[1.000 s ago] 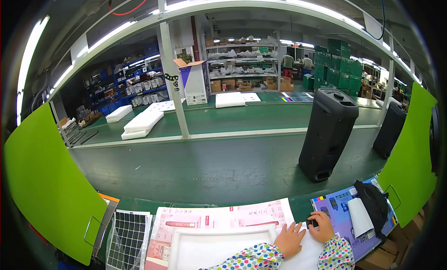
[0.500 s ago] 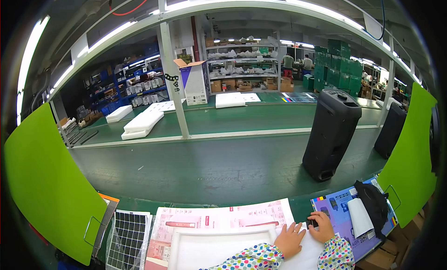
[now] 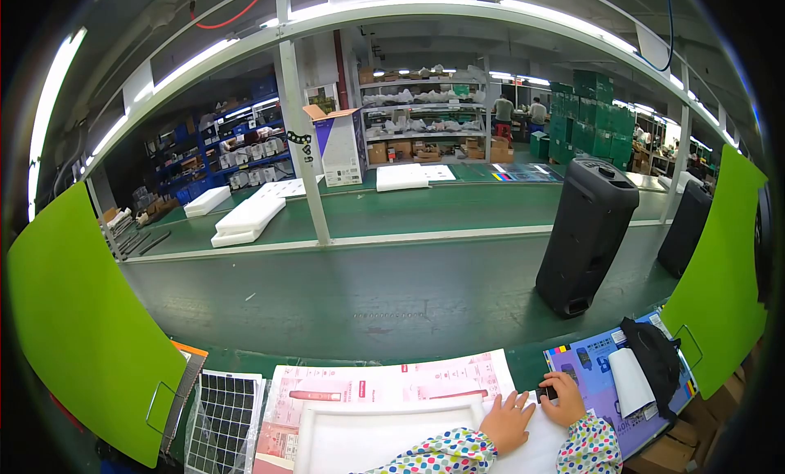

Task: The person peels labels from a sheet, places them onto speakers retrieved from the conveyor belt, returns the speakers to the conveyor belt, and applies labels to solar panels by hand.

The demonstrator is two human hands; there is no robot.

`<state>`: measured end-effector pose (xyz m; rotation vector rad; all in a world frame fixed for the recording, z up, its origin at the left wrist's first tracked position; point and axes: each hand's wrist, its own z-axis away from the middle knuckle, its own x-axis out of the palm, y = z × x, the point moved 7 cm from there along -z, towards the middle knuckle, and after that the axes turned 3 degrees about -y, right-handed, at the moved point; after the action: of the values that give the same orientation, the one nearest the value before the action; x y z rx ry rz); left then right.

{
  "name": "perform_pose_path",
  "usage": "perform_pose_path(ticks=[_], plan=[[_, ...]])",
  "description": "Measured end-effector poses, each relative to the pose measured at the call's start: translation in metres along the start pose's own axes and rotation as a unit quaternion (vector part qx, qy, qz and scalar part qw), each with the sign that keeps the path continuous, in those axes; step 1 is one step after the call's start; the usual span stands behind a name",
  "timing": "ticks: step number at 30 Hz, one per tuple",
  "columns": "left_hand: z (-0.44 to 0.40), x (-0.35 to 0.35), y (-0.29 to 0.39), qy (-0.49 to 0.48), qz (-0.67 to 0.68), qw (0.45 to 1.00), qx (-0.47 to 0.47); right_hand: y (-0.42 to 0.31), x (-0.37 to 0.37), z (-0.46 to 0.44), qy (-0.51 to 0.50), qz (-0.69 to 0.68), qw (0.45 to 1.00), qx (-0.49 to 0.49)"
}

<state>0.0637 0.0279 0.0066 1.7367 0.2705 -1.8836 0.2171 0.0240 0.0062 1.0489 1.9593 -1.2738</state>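
Note:
My left hand (image 3: 506,423) lies on a white sheet (image 3: 523,456) with its fingers spread, holding nothing. Beside it, my right hand (image 3: 565,400) curls its fingers over a small black object (image 3: 546,391), mostly hidden under the fingertips. Both sleeves are white with coloured dots. Left of the hands sits a white foam tray (image 3: 384,431), partly covered by my left forearm. A pink printed sheet (image 3: 360,384) lies beneath and behind it.
A black speaker (image 3: 585,237) stands on the green conveyor belt (image 3: 368,286), with another speaker (image 3: 685,229) farther right. Green panels (image 3: 90,327) flank both sides. A black pouch (image 3: 654,359) rests on blue printed cardboard (image 3: 589,359) at right. A black grid sheet (image 3: 222,421) lies left.
The belt's marks and the nearer black speaker have shifted slightly to the right. Both hands stay in nearly the same place and pose.

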Motion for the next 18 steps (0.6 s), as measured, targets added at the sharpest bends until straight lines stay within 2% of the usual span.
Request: perform_pose_path(ticks=[5,11,15,18], plan=[[0.000,-0.001,0.000,-0.001,-0.004,1.000,-0.002,0.000,0.000,-0.001,0.002,-0.002,1.000,-0.004],[-0.001,0.001,-0.002,0.036,0.003,0.999,0.002,0.005,0.003,-0.001,0.019,-0.006,1.000,-0.010],[-0.003,0.010,-0.005,0.093,0.029,0.995,0.017,0.008,0.003,-0.002,0.006,-0.032,0.999,-0.005],[-0.005,0.006,-0.003,0.085,0.014,0.996,0.019,0.022,0.007,0.001,0.005,-0.058,0.998,-0.003]])
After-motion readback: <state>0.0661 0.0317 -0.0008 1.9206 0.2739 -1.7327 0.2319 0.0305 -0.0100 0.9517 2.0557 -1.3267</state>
